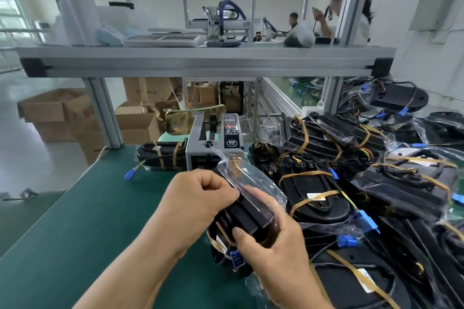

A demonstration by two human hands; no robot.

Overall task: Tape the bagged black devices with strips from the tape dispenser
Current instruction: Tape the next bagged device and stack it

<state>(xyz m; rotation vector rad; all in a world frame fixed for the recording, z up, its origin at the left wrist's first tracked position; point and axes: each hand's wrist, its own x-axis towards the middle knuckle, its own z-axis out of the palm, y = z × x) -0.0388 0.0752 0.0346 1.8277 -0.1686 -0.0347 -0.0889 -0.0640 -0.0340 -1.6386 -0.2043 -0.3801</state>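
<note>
Just in front of the tape dispenser [216, 143], both hands hold the bagged black device [251, 216] over the green mat [100, 208]. The left hand [198, 198] has curled fingers and pinches the clear film at the device's upper edge. The right hand [273, 246] grips the body from the near side, thumb pressed on top. To do this step well, I think the loose film should first be pulled tight, then the strip pressed flat without wrinkles. The device is hard, matte and blocky; the bag is thin, glossy and crinkled. An amber strip [234, 160] seems to wait at the dispenser's mouth. Right of the dispenser lies a pile of taped devices [313, 193].
</note>
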